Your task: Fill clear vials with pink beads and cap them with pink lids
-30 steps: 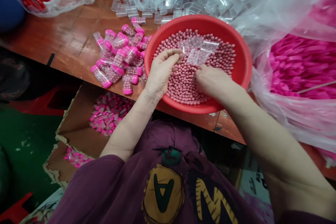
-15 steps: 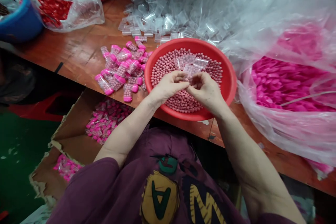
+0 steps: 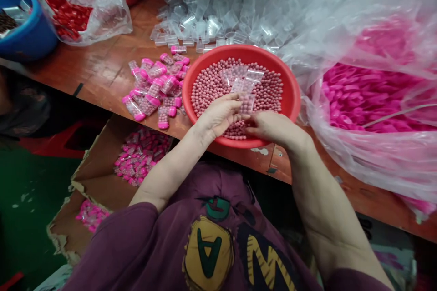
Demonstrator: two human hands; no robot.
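Note:
A red bowl [image 3: 292,93] of pink beads [image 3: 210,79] stands at the table edge before me. Over the beads, my left hand [image 3: 218,116] grips a small clear plastic container [image 3: 246,103], which seems to have beads in or behind it. My right hand [image 3: 273,125] is low over the near right part of the bowl, its curled fingers at the beads close to my left fingertips. What those fingers hold, if anything, is hidden. A few more clear containers [image 3: 254,75] lie on top of the beads.
Left of the bowl are bead-filled containers with pink caps [image 3: 157,84]. Behind it spreads a heap of clear containers [image 3: 211,25]. A plastic bag of pink parts [image 3: 372,95] stands right. A cardboard box [image 3: 99,170] below holds more filled containers; a blue tub [image 3: 30,32] sits far left.
My right hand has come away from the clear container and dropped toward the beads nearer me. My left hand keeps the container, now lower and more exposed. The whole view has shifted slightly.

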